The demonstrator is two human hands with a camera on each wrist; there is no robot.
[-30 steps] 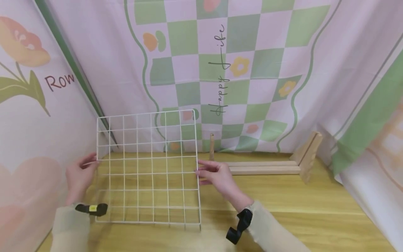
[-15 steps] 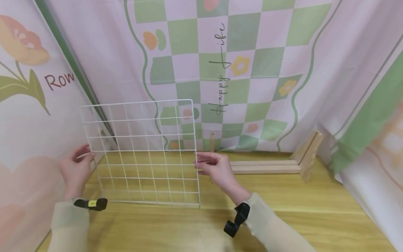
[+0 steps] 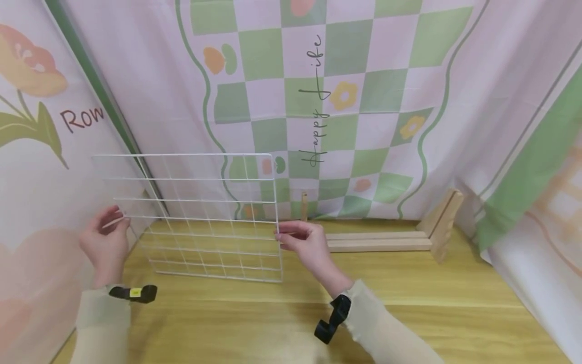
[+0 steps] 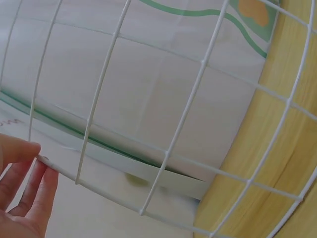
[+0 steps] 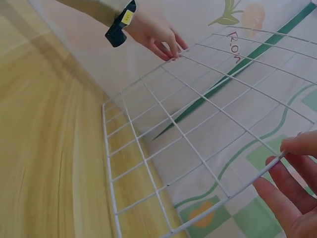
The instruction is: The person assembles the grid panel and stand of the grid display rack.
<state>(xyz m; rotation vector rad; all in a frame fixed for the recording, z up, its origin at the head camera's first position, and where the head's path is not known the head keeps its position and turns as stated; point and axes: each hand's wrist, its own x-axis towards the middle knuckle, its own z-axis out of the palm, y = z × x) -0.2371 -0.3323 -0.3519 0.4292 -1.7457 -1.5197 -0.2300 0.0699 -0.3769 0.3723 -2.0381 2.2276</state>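
A white wire grid panel (image 3: 195,200) is held up over the table, tilted, with its top edge farther left than its bottom edge. At its left edge my left hand (image 3: 105,247) pinches the rim wire between thumb and fingers; the left wrist view shows this thumb (image 4: 17,148) on the wire. My right hand (image 3: 311,250) pinches the right edge about midway up. In the right wrist view the right fingers (image 5: 287,201) lie under the rim, thumb on the other side. Both hands grip the same panel, one on each side.
A light wooden stand (image 3: 379,246) with a slotted base and upright ends lies on the wood-grain table (image 3: 409,313) at the back right; its left part is partly behind the right hand. Printed curtains (image 3: 345,55) close off the back, and others hang at both sides.
The panel has risen a little off the table and tilted, its left side swinging up and leftward. Both hands moved slightly up and left with it; the stand stays put.
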